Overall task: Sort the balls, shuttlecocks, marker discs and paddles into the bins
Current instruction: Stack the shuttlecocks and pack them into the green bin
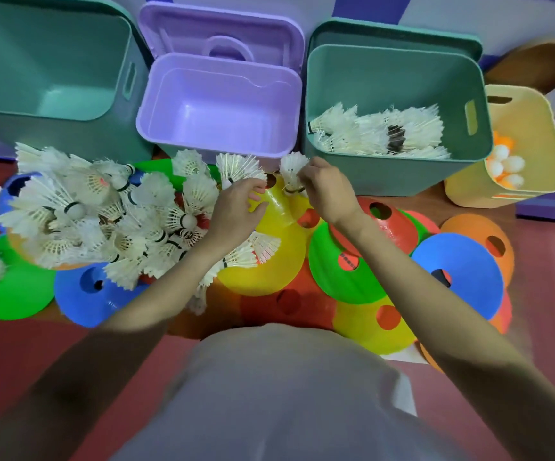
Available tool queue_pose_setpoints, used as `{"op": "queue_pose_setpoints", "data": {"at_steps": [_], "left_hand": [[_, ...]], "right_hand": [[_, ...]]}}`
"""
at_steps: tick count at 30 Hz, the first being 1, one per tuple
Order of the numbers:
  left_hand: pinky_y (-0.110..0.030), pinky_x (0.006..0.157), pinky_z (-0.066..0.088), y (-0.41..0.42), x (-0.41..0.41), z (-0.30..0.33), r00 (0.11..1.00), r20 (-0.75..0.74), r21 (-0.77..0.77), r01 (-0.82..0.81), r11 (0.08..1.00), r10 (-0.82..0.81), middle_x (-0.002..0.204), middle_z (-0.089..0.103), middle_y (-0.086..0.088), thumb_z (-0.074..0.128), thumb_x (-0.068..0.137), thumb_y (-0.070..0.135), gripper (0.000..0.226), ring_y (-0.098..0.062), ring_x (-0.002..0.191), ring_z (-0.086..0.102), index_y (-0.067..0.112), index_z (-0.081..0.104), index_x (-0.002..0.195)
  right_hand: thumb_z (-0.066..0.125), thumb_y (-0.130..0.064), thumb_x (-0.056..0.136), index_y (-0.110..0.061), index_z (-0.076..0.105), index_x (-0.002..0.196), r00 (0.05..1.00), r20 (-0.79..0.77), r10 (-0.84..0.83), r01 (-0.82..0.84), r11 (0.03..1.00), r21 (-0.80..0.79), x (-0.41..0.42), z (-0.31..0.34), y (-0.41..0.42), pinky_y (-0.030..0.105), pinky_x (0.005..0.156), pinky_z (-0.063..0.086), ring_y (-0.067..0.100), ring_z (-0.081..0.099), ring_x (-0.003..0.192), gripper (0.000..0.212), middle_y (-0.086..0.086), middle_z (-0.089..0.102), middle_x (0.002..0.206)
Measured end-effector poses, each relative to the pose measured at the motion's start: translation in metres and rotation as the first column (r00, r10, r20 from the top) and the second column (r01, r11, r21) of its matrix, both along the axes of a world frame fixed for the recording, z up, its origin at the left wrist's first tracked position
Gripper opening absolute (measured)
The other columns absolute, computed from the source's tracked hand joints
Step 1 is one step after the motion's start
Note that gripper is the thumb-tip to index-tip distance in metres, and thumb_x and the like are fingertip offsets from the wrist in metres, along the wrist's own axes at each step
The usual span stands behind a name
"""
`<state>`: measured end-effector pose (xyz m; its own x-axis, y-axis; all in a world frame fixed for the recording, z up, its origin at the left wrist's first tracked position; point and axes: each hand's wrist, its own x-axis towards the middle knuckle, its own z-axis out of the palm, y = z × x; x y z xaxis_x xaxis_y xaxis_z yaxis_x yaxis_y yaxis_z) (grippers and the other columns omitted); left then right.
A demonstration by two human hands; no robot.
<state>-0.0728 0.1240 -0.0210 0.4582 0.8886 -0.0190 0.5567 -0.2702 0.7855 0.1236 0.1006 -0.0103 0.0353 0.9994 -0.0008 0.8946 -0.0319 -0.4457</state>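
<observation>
A person's left hand (236, 204) pinches a white shuttlecock (237, 168) while the right hand (327, 191) grips another shuttlecock (292, 171), both above coloured marker discs (269, 257) on a red floor (19, 344). A loose shuttlecock pile (103, 211) lies at nine o'clock; a green bin (399, 174) of shuttlecocks stands at one o'clock beside a yellow bin (532, 134) of balls (505, 166). No writing is legible.
</observation>
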Motion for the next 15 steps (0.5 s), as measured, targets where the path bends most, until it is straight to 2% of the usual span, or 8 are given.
{"op": "queue_pose_setpoints", "data": {"at_steps": [3,4,6,8,10,12,15], "left_hand": [[-0.026,0.086,0.051,-0.003,-0.001,0.003,1.000,0.020,-0.059,0.014,0.998,-0.013,0.110,0.064,0.006,0.077,0.081,0.021,0.050,-0.009,0.097,0.060,0.009,0.061,0.126],[-0.025,0.087,0.050,-0.004,-0.002,0.005,0.999,0.032,-0.071,0.035,0.997,-0.033,0.107,0.062,0.011,0.079,0.078,0.023,0.049,-0.008,0.098,0.061,0.012,0.063,0.124],[-0.028,0.088,0.053,-0.004,-0.004,0.005,0.996,0.051,-0.089,0.071,0.993,-0.067,0.102,0.066,0.013,0.080,0.077,0.023,0.038,-0.009,0.096,0.064,0.015,0.068,0.113],[-0.031,0.087,0.055,-0.004,-0.006,0.004,0.996,0.075,-0.132,0.066,0.989,-0.057,0.100,0.071,0.006,0.078,0.078,0.018,0.032,-0.010,0.092,0.067,0.012,0.068,0.108],[-0.029,0.084,0.057,-0.003,-0.009,0.003,0.996,0.087,-0.183,0.028,0.983,-0.012,0.098,0.072,0.000,0.077,0.079,0.013,0.030,-0.010,0.090,0.068,0.007,0.066,0.107],[-0.020,0.080,0.056,-0.003,-0.012,0.005,0.994,0.100,-0.196,-0.032,0.980,0.053,0.096,0.070,0.002,0.076,0.080,0.010,0.029,-0.006,0.086,0.068,0.005,0.065,0.106],[-0.007,0.074,0.051,0.000,-0.022,0.010,0.975,0.135,-0.196,-0.149,0.969,0.177,0.093,0.066,0.009,0.076,0.080,0.008,0.032,0.011,0.080,0.061,0.008,0.064,0.109]], "right_hand": [[0.056,0.000,0.083,-0.003,0.065,0.086,0.974,-0.214,0.071,-0.046,0.992,0.120,-0.007,0.002,-0.019,0.039,0.066,0.050,0.030,0.061,0.077,0.009,0.013,0.059,0.088],[0.058,0.001,0.083,-0.001,0.065,0.087,0.958,-0.268,0.104,-0.071,0.989,0.131,-0.011,0.002,-0.025,0.036,0.068,0.050,0.026,0.061,0.077,0.009,0.012,0.060,0.088],[0.058,0.001,0.085,0.000,0.066,0.089,0.932,-0.334,0.141,-0.101,0.986,0.135,-0.019,0.001,-0.034,0.030,0.071,0.049,0.022,0.061,0.079,0.009,0.011,0.064,0.090],[0.057,-0.001,0.087,0.001,0.067,0.091,0.915,-0.375,0.147,-0.098,0.984,0.148,-0.026,-0.001,-0.038,0.027,0.071,0.049,0.020,0.062,0.080,0.010,0.010,0.065,0.092],[0.056,0.000,0.089,0.000,0.067,0.098,0.895,-0.430,0.116,-0.040,0.983,0.181,-0.034,-0.002,-0.040,0.024,0.073,0.051,0.018,0.063,0.083,0.014,0.010,0.064,0.101],[0.054,0.003,0.090,-0.002,0.064,0.111,0.882,-0.470,0.029,0.089,0.970,0.226,-0.042,-0.003,-0.043,0.020,0.074,0.050,0.016,0.062,0.086,0.023,0.010,0.058,0.113],[0.049,0.004,0.088,-0.005,0.060,0.113,0.892,-0.443,-0.090,0.199,0.958,0.206,-0.047,-0.014,-0.048,0.029,0.072,0.051,0.017,0.059,0.085,0.029,0.009,0.052,0.111]]}}
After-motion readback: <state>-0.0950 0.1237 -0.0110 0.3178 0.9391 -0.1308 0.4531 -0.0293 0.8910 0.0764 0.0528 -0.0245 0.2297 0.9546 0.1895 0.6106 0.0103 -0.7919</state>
